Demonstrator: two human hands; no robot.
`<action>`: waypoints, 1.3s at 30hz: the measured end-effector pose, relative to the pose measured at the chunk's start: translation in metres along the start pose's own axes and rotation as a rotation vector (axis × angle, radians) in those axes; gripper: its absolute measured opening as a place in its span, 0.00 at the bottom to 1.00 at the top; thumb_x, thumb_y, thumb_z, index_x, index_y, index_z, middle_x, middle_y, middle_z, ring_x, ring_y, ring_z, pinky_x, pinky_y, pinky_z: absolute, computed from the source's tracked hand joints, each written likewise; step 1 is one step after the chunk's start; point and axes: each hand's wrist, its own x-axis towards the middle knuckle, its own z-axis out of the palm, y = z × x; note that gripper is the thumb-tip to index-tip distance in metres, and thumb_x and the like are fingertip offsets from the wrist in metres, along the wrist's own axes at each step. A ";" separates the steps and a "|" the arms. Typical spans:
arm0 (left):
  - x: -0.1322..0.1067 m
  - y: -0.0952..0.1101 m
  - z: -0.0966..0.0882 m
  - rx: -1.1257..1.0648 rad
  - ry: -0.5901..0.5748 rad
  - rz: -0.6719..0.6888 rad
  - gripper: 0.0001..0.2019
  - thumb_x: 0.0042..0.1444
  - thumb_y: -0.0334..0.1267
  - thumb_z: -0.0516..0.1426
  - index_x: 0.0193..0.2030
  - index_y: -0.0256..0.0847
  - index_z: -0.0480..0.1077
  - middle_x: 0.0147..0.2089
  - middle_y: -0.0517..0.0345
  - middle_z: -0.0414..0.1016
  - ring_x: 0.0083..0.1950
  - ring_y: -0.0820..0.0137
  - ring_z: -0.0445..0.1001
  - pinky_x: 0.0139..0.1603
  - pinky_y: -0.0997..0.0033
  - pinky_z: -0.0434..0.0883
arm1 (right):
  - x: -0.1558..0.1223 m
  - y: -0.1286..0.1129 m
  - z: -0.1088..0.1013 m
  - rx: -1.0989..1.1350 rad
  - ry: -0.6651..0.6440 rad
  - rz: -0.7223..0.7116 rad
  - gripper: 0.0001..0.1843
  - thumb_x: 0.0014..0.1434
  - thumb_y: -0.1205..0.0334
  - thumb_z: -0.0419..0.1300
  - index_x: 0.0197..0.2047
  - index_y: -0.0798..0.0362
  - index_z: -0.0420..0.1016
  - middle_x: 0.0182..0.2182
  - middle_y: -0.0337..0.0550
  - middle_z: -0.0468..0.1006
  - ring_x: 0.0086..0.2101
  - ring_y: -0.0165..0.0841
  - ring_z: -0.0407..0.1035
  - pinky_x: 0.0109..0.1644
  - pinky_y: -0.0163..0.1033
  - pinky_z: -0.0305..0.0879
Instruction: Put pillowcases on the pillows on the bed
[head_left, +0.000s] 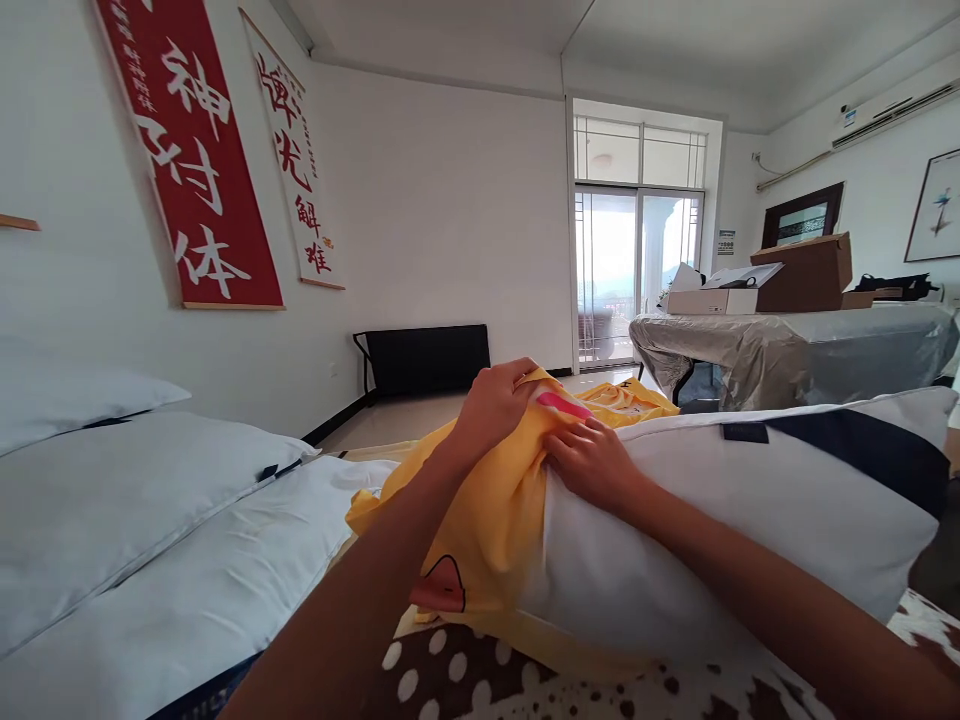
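A yellow pillowcase with a pink patch and a printed figure covers the left end of a white pillow. The pillow's right part is bare, showing a dark blue band and a small dark tag. My left hand is closed on the upper edge of the pillowcase, its fingertips partly hidden by cloth. Just right of it, my right hand pinches the pillowcase where its opening meets the pillow. More yellow cloth lies crumpled behind my hands.
White pillows are stacked at left. Under the work lies a brown and white patterned cloth. A plastic-covered table with open boxes stands at back right. A black folded item leans against the wall.
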 end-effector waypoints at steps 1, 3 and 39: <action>-0.002 -0.001 -0.002 0.045 -0.042 0.008 0.15 0.58 0.42 0.47 0.35 0.40 0.73 0.30 0.60 0.74 0.31 0.72 0.67 0.32 0.75 0.60 | -0.002 0.001 0.002 -0.014 0.057 -0.010 0.11 0.60 0.70 0.51 0.30 0.51 0.70 0.25 0.42 0.74 0.30 0.33 0.64 0.38 0.40 0.53; -0.010 -0.004 -0.008 0.162 -0.122 0.026 0.16 0.60 0.43 0.45 0.42 0.41 0.72 0.36 0.57 0.76 0.36 0.69 0.71 0.37 0.73 0.63 | -0.010 0.007 0.004 0.002 0.192 0.005 0.12 0.60 0.71 0.49 0.30 0.52 0.70 0.27 0.43 0.73 0.31 0.33 0.63 0.38 0.39 0.53; -0.051 -0.069 -0.058 0.155 -0.334 -0.053 0.23 0.58 0.52 0.49 0.55 0.44 0.67 0.53 0.55 0.74 0.51 0.63 0.72 0.51 0.69 0.65 | -0.023 0.055 -0.008 -0.210 0.108 0.046 0.14 0.59 0.69 0.50 0.46 0.56 0.71 0.28 0.45 0.74 0.31 0.35 0.63 0.38 0.40 0.53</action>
